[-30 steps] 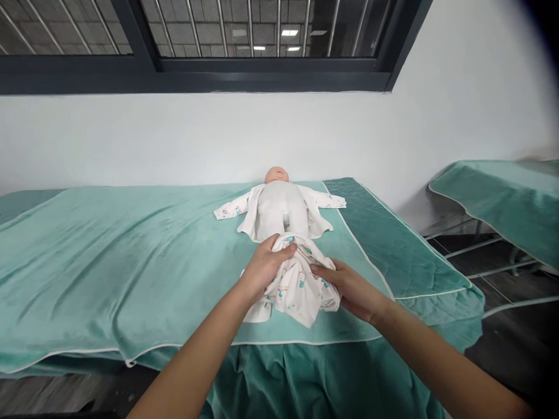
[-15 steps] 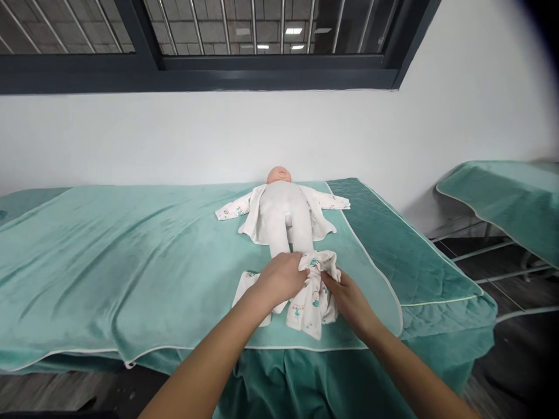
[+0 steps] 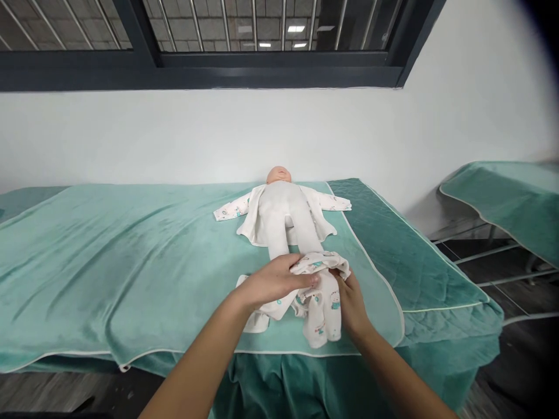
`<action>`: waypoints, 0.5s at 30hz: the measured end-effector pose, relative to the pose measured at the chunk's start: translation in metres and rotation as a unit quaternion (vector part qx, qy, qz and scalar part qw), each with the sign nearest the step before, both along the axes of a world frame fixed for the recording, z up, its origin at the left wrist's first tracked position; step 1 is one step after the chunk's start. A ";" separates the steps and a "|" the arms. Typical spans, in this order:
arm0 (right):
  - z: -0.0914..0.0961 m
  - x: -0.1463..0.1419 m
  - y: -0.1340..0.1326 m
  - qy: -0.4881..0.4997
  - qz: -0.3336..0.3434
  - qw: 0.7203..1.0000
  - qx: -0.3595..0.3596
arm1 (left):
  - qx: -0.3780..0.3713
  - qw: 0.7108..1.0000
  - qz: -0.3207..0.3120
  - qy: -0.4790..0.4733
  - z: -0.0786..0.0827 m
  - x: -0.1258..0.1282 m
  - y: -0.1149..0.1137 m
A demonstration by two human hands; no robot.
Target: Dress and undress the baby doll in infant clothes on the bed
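Observation:
A baby doll (image 3: 282, 212) lies on its back, head toward the wall and legs toward me. Its white shirt (image 3: 252, 224) with printed sleeves is spread open beneath it. At the doll's feet, my left hand (image 3: 282, 282) grips one side of the white printed baby pants (image 3: 325, 308), thumb on top. My right hand (image 3: 349, 297) holds their other side, its fingers partly hidden in the gathered waist. One pant leg hangs down between my hands and the bed. The doll's feet are hidden by the cloth and my left hand.
A light green sheet (image 3: 152, 262) with a few wrinkles covers the bed. Its quilted darker edge (image 3: 419, 267) shows on the right. A second green-covered bed (image 3: 510, 198) stands farther right, and a white wall with a barred window (image 3: 271, 70) rises behind.
The bunched pants have shifted slightly right and now hang longer. My left hand has turned flatter with its thumb over the cloth. One doll leg has swung a little to the right.

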State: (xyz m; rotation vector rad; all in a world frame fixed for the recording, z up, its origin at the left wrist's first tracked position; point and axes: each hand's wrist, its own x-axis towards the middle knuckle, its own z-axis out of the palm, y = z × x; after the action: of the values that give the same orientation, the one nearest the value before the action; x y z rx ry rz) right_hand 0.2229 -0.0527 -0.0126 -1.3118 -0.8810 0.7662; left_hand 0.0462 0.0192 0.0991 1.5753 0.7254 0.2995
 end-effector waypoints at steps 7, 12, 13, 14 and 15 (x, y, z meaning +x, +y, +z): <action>0.001 0.016 0.032 0.022 -0.001 0.998 0.055 | -0.103 0.989 -0.023 -0.100 -0.001 0.000 0.033; 0.008 0.028 0.062 -0.028 -0.023 0.998 0.049 | 0.035 0.996 0.063 -0.050 0.002 0.015 0.057; 0.008 0.030 0.068 -0.039 -0.016 0.998 0.052 | 0.070 0.994 0.076 -0.033 0.003 0.018 0.061; 0.008 0.032 0.074 -0.048 -0.007 0.997 0.055 | 0.104 0.991 0.086 -0.019 0.004 0.021 0.065; 0.009 0.034 0.079 -0.057 0.002 0.997 0.057 | 0.136 0.986 0.095 -0.007 0.005 0.024 0.069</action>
State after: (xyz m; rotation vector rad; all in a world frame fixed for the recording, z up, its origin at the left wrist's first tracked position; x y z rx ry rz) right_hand 0.2571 0.0263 -0.0041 -1.2617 -1.0047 0.6401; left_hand 0.0698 0.0879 0.1040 1.7616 0.8533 0.5699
